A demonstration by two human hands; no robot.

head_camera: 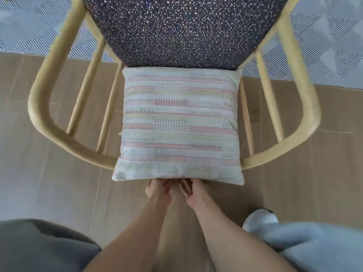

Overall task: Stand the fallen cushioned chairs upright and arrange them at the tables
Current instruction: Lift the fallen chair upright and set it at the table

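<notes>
A wooden chair (306, 107) with a curved pale back rail, thin spindles and a dark speckled seat (186, 30) fills the view from above and behind. A white cushion (179, 124) with red and yellow stripes leans against the middle of the rail and hides it there. Both hands sit side by side at the cushion's near edge, where the rail passes behind it. My left hand (157, 190) and my right hand (191, 191) curl their fingers in under that edge, with the fingertips hidden. The chair seems to stand upright.
Tan floor tiles (49, 183) lie under the chair's back half, and a grey patterned carpet (324, 42) begins under the seat. My grey shoe (261, 218) is at the lower right, with dark grey clothing (39, 246) at the lower left.
</notes>
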